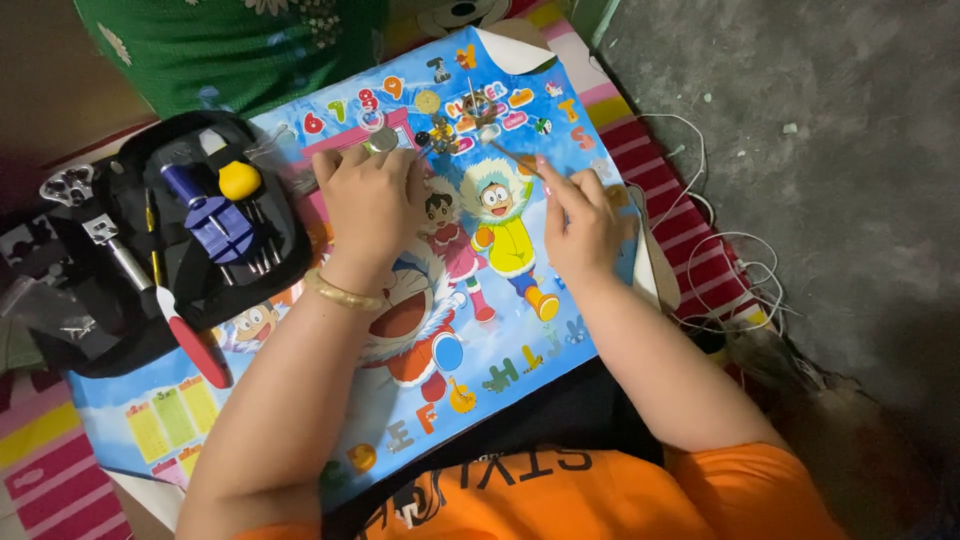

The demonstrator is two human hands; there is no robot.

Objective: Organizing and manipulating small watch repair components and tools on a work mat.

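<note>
My left hand (372, 200) rests knuckles up on a colourful cartoon poster (480, 330), fingers curled over a small round metal part (381, 139) at its fingertips. A gold bangle (343, 292) circles that wrist. My right hand (585, 220) pinches a thin stick-like tool (512, 158) whose tip points up-left toward several tiny gears and metal parts (470, 110) lying on the poster. Both hands sit close together near the poster's upper middle.
An open black tool case (190, 290) lies to the left with a blue tool (210, 215), a yellow knob (240, 180), small picks and a red-handled blade (195, 350). White cables (730, 260) trail right on a striped mat (680, 220). Grey concrete floor (830, 150) lies beyond.
</note>
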